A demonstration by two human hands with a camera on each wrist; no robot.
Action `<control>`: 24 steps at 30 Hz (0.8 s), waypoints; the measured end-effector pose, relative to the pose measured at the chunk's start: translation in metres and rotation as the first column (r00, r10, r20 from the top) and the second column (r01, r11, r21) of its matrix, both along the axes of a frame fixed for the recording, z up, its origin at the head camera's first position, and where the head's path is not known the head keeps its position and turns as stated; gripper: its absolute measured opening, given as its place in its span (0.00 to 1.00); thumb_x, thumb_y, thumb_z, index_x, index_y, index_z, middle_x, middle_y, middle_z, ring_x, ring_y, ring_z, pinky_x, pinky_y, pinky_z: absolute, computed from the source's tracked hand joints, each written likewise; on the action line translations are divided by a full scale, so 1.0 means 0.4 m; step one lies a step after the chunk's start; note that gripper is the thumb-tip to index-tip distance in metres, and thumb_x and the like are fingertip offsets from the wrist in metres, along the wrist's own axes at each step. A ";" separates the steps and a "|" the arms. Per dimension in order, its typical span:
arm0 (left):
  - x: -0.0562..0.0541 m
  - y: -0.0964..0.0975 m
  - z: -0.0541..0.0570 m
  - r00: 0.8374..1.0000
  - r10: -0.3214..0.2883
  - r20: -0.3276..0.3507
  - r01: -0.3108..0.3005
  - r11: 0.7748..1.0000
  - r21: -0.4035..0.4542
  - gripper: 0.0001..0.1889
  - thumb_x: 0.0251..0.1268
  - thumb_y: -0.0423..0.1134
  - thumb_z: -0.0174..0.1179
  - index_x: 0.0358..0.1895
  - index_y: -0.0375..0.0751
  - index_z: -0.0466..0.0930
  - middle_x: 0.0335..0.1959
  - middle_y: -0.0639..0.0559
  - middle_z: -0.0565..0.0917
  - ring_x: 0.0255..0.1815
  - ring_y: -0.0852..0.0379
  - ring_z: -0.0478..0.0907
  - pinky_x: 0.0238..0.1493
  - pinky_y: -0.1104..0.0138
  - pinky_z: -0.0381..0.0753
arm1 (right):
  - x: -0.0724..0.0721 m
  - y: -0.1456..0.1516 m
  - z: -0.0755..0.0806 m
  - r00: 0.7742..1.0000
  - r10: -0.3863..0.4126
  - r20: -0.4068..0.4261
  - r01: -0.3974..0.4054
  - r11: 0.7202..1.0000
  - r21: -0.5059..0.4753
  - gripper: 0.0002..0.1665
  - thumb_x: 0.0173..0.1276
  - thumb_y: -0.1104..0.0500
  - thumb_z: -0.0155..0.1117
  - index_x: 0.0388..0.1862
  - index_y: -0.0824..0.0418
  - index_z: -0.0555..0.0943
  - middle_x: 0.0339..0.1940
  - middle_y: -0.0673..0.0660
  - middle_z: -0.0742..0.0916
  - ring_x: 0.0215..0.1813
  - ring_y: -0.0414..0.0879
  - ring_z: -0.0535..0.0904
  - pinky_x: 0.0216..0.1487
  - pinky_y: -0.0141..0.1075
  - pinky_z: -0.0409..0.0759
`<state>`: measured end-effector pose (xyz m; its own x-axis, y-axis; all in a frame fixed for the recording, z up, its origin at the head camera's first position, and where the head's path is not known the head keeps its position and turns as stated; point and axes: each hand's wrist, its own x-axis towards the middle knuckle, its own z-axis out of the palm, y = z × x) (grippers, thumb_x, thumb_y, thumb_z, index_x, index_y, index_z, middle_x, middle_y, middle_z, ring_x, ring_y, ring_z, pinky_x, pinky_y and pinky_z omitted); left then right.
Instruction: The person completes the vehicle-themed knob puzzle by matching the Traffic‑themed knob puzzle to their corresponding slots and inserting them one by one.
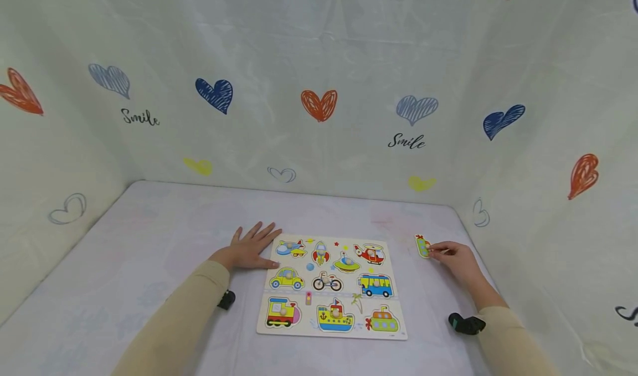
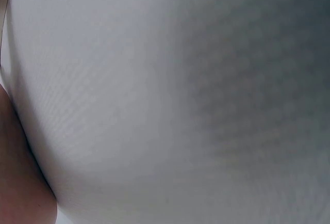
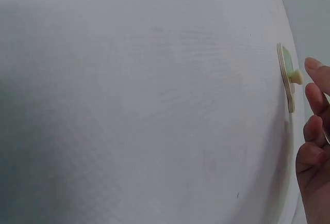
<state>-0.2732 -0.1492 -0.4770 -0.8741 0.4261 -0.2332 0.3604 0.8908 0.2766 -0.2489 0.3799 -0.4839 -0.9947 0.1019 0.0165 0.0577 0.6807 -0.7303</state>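
Note:
A wooden knob puzzle board (image 1: 311, 331) lies flat on the table, with vehicle pieces such as a yellow car (image 1: 287, 278) and a blue bus (image 1: 376, 286). My left hand (image 1: 247, 251) rests with spread fingers at the board's upper left edge, the thumb reaching its border. To the board's right lies a green submarine puzzle piece (image 1: 421, 245), its pale knob (image 3: 295, 77) upward. My right hand (image 1: 456, 261) is beside this piece, fingertips bent towards the knob; the right wrist view shows a small gap between them. The board's lower right shows a submarine picture (image 1: 384, 322) without a visible knob.
A white cloth covers the table (image 1: 149, 243). Curtains (image 1: 319, 44) with printed hearts hang behind and at both sides. Dark wrist devices sit by both cuffs, one of them a black device (image 1: 466, 324) at the right. The left wrist view shows mostly blurred white surface.

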 end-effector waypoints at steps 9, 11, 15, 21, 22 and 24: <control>-0.001 -0.001 -0.005 1.000 0.001 -0.003 -0.001 1.000 0.000 0.50 0.57 0.69 0.59 0.78 0.49 0.51 0.79 0.45 0.47 0.78 0.38 0.38 0.67 0.33 0.32 | -0.033 0.002 -0.010 1.000 -0.007 0.012 0.006 1.000 0.006 0.18 0.64 0.58 0.70 0.48 0.70 0.83 0.39 0.57 0.84 0.35 0.45 0.73 0.30 0.31 0.75; -0.002 -0.001 -0.006 1.000 0.001 -0.007 -0.001 1.000 -0.005 0.50 0.57 0.69 0.59 0.78 0.49 0.51 0.79 0.45 0.47 0.78 0.38 0.38 0.68 0.33 0.33 | -0.041 0.001 -0.013 1.000 -0.008 0.014 0.008 1.000 0.011 0.19 0.64 0.57 0.70 0.47 0.70 0.84 0.39 0.57 0.84 0.35 0.45 0.73 0.30 0.31 0.74; -0.004 -0.002 -0.009 1.000 0.002 -0.004 -0.002 1.000 -0.006 0.50 0.57 0.69 0.58 0.78 0.49 0.50 0.79 0.46 0.47 0.78 0.38 0.38 0.68 0.33 0.32 | -0.049 -0.004 -0.017 1.000 -0.016 0.018 0.016 1.000 0.023 0.18 0.64 0.58 0.70 0.47 0.70 0.84 0.38 0.57 0.83 0.35 0.46 0.73 0.29 0.32 0.74; -0.007 -0.002 -0.015 1.000 0.002 0.004 -0.001 1.000 -0.009 0.51 0.57 0.69 0.58 0.78 0.50 0.50 0.80 0.47 0.46 0.78 0.38 0.37 0.68 0.33 0.31 | -0.051 -0.013 -0.014 1.000 -0.018 0.011 0.017 0.999 0.048 0.16 0.64 0.59 0.69 0.46 0.70 0.84 0.36 0.57 0.84 0.35 0.47 0.73 0.29 0.33 0.73; -0.008 -0.003 -0.017 1.000 0.002 0.004 -0.002 1.000 -0.012 0.51 0.57 0.70 0.58 0.79 0.51 0.49 0.80 0.47 0.46 0.78 0.39 0.37 0.68 0.33 0.31 | -0.051 -0.014 -0.013 1.000 -0.013 0.010 0.013 0.999 0.053 0.16 0.64 0.59 0.69 0.46 0.70 0.84 0.36 0.57 0.84 0.35 0.46 0.73 0.30 0.33 0.73; -0.009 -0.004 -0.020 1.000 0.001 0.003 -0.001 1.000 -0.018 0.51 0.57 0.70 0.57 0.79 0.51 0.49 0.80 0.47 0.46 0.78 0.39 0.36 0.68 0.33 0.31 | -0.051 -0.016 -0.011 1.000 -0.008 0.006 0.008 0.998 0.059 0.16 0.64 0.60 0.69 0.45 0.70 0.84 0.36 0.57 0.84 0.35 0.46 0.74 0.30 0.33 0.73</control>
<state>-0.2768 -0.1507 -0.4850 -0.8739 0.4207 -0.2436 0.3586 0.8962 0.2612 -0.2692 0.3733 -0.4882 -0.9939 0.1087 0.0166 0.0675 0.7224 -0.6882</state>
